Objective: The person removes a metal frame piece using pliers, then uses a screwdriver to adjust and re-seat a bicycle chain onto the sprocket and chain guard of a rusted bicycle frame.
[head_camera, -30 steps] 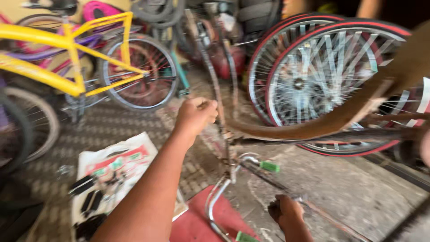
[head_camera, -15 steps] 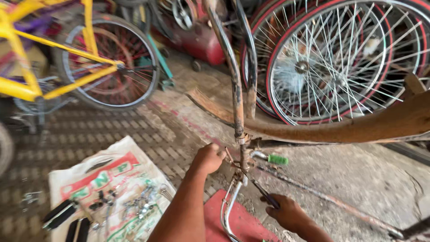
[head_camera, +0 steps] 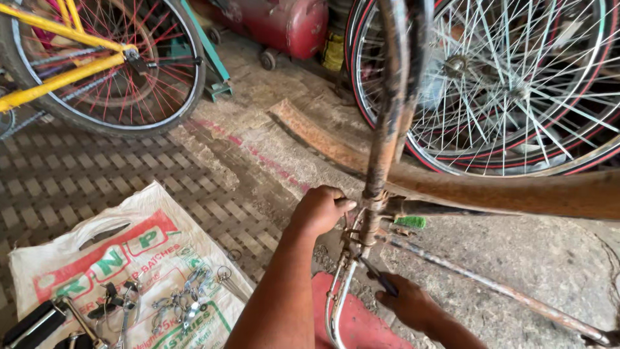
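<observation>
Rust everywhere on this upturned bicycle frame [head_camera: 387, 129], and both hands are right in at its joint. Nearest, low in the view, the right hand [head_camera: 413, 304] has its fingers curled shut around a dark-handled tool [head_camera: 381, 279] whose tip angles up into the joint, presumably so it can bite a fastener there; the tool's kind is too small to tell. Just above, the left hand [head_camera: 320, 210] wraps the frame beside that joint, fingers closed tight, likely steadying it against the tool's push. A chrome curved bar [head_camera: 336, 304] loops down between the arms over a red mat [head_camera: 352, 323]. To the left, a printed sack [head_camera: 129, 252] lies flat on the floor, keeping small metal parts [head_camera: 184, 300] together within reach. Farther back stand spoked wheels [head_camera: 510, 90] and a yellow bicycle [head_camera: 71, 71].
</observation>
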